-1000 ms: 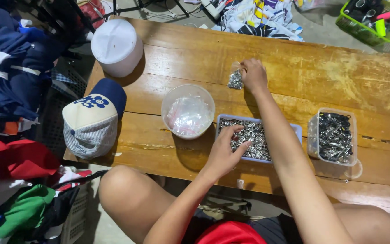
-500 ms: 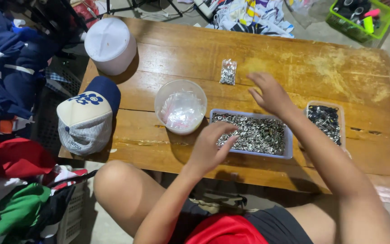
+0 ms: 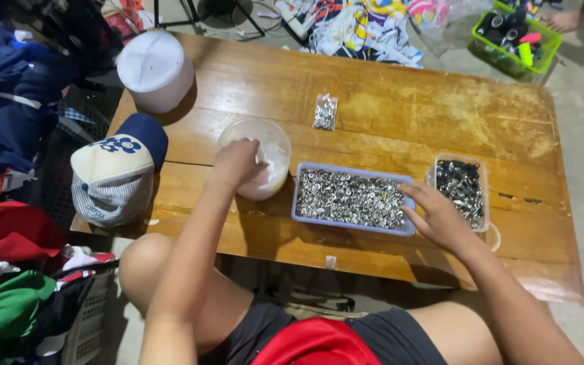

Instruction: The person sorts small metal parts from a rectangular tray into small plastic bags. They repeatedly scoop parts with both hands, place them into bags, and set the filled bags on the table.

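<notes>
While the left hand [image 3: 236,162] is reaching into the round clear tub [image 3: 255,159] near the middle of the wooden desk [image 3: 386,115], its fingers are curling down inside the rim, and I cannot tell whether they are holding anything. The right hand [image 3: 437,220] is resting at the right end of the purple tray [image 3: 353,198], which is lying just right of the tub and is full of small silver metal pieces; its fingers are spreading wide, tips touching the tray's edge. A small clear box [image 3: 461,189] of darker metal parts is sitting just beside that hand. A little bag [image 3: 325,112] of silver pieces is lying farther back. A cap [image 3: 116,172] and a white lidded tub [image 3: 155,71] are sitting at the desk's left end.
</notes>
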